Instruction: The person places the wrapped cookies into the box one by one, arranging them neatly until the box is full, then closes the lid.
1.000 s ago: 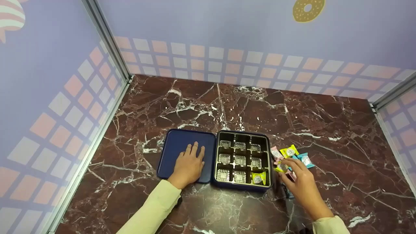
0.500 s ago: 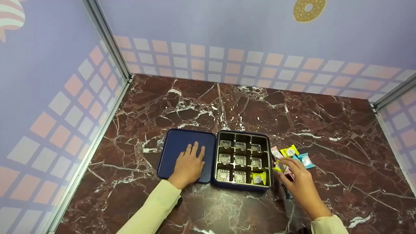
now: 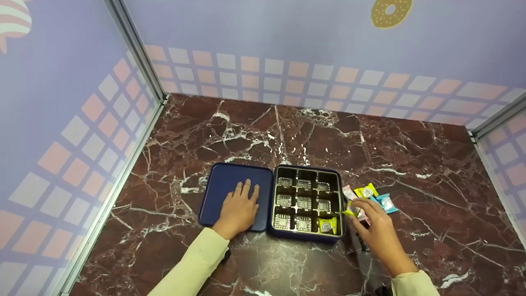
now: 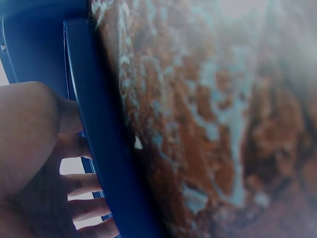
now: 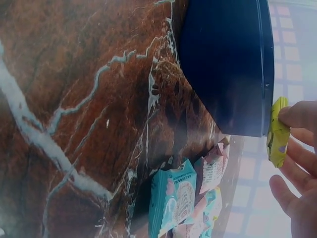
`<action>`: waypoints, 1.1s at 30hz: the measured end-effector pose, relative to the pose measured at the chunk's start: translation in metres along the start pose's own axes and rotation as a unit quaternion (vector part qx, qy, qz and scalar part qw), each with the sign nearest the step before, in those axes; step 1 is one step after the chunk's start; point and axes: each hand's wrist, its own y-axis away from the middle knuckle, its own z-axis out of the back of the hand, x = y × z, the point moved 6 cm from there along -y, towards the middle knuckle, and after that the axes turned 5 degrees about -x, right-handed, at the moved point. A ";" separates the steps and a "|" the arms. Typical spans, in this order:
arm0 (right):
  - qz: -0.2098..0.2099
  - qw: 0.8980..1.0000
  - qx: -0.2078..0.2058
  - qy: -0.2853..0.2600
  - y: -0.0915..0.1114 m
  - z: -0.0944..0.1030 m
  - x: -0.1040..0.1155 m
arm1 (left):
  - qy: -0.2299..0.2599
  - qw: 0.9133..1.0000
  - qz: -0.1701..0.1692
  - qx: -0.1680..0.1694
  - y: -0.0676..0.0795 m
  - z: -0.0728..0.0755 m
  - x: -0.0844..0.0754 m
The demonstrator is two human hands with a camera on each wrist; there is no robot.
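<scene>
My left hand (image 3: 238, 209) lies flat with straight fingers on the navy lid (image 3: 213, 193). The lid lies beside a navy tin (image 3: 306, 237) whose dark insert has several compartments. One yellow wrapped candy (image 3: 327, 225) sits in the near right compartment. Between thumb and fingers my right hand (image 3: 378, 228) pinches another yellow wrapped candy (image 5: 278, 134), raised beside the tin's right wall. Under and behind that hand lies a small pile of wrapped candies, among them a blue one (image 3: 386, 203), a yellow one (image 3: 366, 191) and a pink one (image 5: 214, 166).
The things stand on a dark red marbled table (image 3: 246, 131). Purple panels (image 3: 304, 37) with printed squares enclose it at the back, left and right. A dark object (image 3: 362, 242), partly hidden, lies by the right hand.
My right hand has moved slightly left toward the tin with the yellow candy in its fingers. The left hand, lid and tin have stayed in place.
</scene>
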 end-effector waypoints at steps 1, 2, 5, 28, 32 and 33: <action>0.001 1.000 0.000 -0.001 0.000 0.000 0.000 | 0.000 1.000 0.000 -0.001 0.000 0.000 0.000; 0.001 1.000 -0.001 -0.001 0.000 0.000 0.000 | 0.000 1.000 0.000 0.001 0.000 0.000 0.000; 0.003 1.000 -0.005 -0.003 0.000 0.000 0.001 | 0.000 1.000 0.002 0.007 0.000 -0.001 0.000; 0.012 1.000 0.003 0.007 -0.004 -0.008 0.004 | -0.005 1.000 -0.001 -0.006 0.001 -0.001 0.000; 0.009 1.000 0.001 0.005 -0.005 -0.010 0.004 | -0.002 1.000 0.000 -0.005 0.000 -0.001 0.000; 0.007 1.000 0.002 0.005 -0.005 -0.010 0.004 | 0.000 1.000 0.001 -0.005 -0.001 -0.002 0.000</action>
